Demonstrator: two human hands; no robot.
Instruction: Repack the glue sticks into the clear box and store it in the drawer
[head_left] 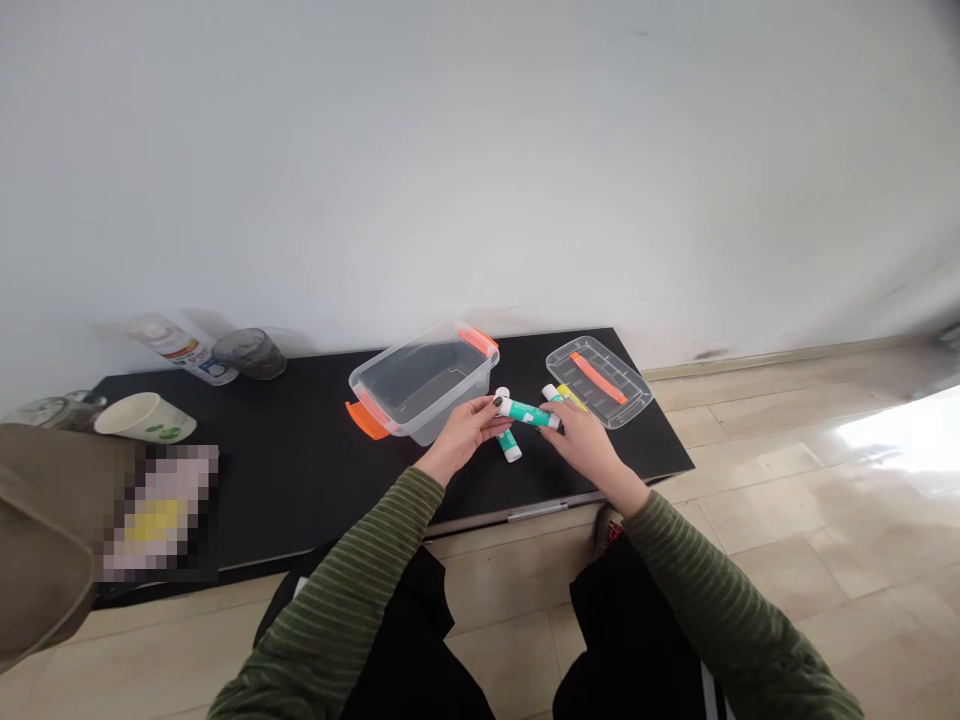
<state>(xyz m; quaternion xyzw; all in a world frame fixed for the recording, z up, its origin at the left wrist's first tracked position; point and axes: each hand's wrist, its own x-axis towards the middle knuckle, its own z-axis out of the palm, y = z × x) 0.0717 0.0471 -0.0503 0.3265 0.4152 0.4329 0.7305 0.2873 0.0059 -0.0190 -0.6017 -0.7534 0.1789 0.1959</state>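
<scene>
A teal-and-white glue stick [531,413] is held sideways between both my hands, over the black table. The fingers of my left hand [469,432] close around its left end. My right hand [579,437] pinches the other end. Just below lies a second teal-and-white glue stick [509,442], partly covered by my left hand. Behind my right hand are another teal-and-white stick [552,393] and a yellow one [570,396], both partly hidden. To the left stands a clear plastic box [420,425] without its lid, with orange side latches.
The box's clear lid [637,392] with an orange handle lies at the table's right end. Along the left of the black table [300,480] are a paper cup [142,418], a dark glass [251,353] and a spray can [184,350]. A wall stands behind.
</scene>
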